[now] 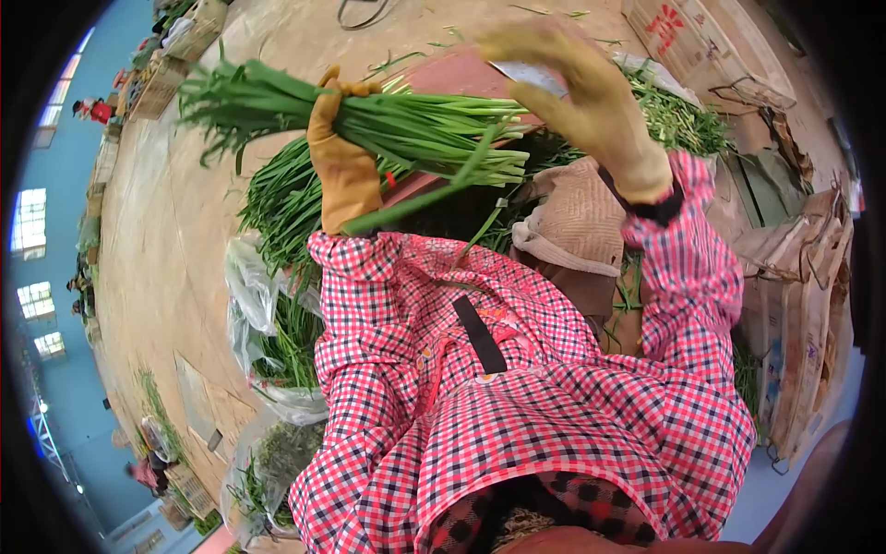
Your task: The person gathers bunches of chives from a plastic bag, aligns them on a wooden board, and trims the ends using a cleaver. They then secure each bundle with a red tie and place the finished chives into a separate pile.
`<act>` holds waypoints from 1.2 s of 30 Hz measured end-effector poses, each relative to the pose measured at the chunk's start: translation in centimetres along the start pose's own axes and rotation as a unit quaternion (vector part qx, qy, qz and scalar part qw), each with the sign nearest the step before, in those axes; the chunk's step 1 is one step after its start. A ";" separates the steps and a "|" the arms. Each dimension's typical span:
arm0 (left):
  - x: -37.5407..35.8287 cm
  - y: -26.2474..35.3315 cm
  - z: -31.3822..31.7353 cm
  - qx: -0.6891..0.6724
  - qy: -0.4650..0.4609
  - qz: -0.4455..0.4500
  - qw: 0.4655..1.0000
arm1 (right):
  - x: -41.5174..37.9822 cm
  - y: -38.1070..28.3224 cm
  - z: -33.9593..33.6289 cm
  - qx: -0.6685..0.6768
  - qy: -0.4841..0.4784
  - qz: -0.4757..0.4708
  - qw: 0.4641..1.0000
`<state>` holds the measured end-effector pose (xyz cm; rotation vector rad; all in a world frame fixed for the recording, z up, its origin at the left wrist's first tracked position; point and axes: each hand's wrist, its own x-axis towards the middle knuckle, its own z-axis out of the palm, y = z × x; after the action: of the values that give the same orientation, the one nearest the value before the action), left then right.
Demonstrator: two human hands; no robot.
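My left hand (345, 152), in a tan work glove, is wrapped round a thick bundle of garlic chives (434, 129). The dark leaf ends stick out to the left and the pale cut stems point right. One loose chive leaf (415, 203) slants down from the bundle toward my sleeve. My right hand (586, 106), in a yellowish glove, is raised just right of the stem ends, slightly blurred. Its thumb and fingers are apart with nothing seen between them. Below the bundle lies a heap of chives (286, 198). Behind my right fingers is a flat silvery piece (533, 78) I cannot identify.
A brown cloth (577, 217) covers something by my right forearm. Plastic bags of greens (268, 314) stand at left. Trimmings (678, 120) pile up at right, near a wooden crate (711, 46) and flattened boxes (798, 295). More crates and people line the far left wall.
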<state>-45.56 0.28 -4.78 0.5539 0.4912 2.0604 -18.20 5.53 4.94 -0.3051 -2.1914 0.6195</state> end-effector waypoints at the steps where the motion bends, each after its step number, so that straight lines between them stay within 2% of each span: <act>1: -0.8 1.1 -0.7 0.003 0.031 0.012 0.999 | -1.8 -0.3 0.4 -0.038 -0.014 -0.008 0.999; 2: -1.5 2.1 -1.2 0.005 0.062 0.024 0.998 | -2.8 -0.6 1.2 -0.077 -0.027 -0.017 0.997; 8: -3.1 2.7 -1.1 0.040 0.075 0.033 0.996 | -3.4 0.0 6.1 -0.007 -0.131 -0.055 0.990; 9: -3.2 2.7 -1.2 0.026 0.074 0.013 0.997 | -3.8 0.7 6.9 -0.113 -0.165 -0.068 0.977; 12: -3.2 2.8 -1.3 0.004 0.077 -0.017 0.997 | -4.7 2.6 7.7 -0.178 -0.199 -0.109 0.958; 16: -3.6 3.1 -2.1 0.012 0.117 -0.004 0.993 | -6.1 3.8 7.3 -0.170 -0.197 -0.118 0.958; 17: -3.6 3.3 -2.6 0.008 0.128 0.000 0.992 | -6.1 3.8 7.1 -0.126 -0.155 -0.133 0.971; 21: -3.7 4.0 -3.6 -0.037 0.105 -0.021 0.994 | -7.2 1.2 3.5 -0.079 -0.142 -0.040 0.986; 24: -3.5 3.4 -4.0 -0.063 0.117 -0.054 0.990 | -8.3 0.1 1.0 0.035 -0.169 0.144 0.975; 28: -3.2 3.4 -4.6 -0.053 0.121 -0.043 0.990 | -11.9 1.4 -1.3 0.040 -0.050 0.169 0.984; 29: -3.1 3.4 -4.9 -0.074 0.127 -0.044 0.988 | -15.6 4.2 -1.4 0.131 0.003 0.278 0.952; 30: -3.1 3.5 -5.1 -0.076 0.128 -0.039 0.988 | -15.2 4.0 -1.6 0.014 -0.079 0.278 0.957; 32: -3.1 3.4 -5.6 -0.080 0.130 -0.031 0.988 | -13.6 2.8 -1.9 -0.220 -0.237 0.262 0.909; 33: -2.9 3.4 -5.9 -0.098 0.119 -0.030 0.988 | -12.6 1.6 -0.9 -0.160 -0.173 0.289 0.928; 36: -3.4 2.6 -4.2 -0.083 0.115 -0.003 0.990 | -9.4 -0.6 3.3 0.026 -0.043 0.289 0.956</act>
<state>-48.08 -4.46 -7.50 0.2179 0.4476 2.1468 -14.78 0.04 -2.67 -0.9249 -2.1596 1.0187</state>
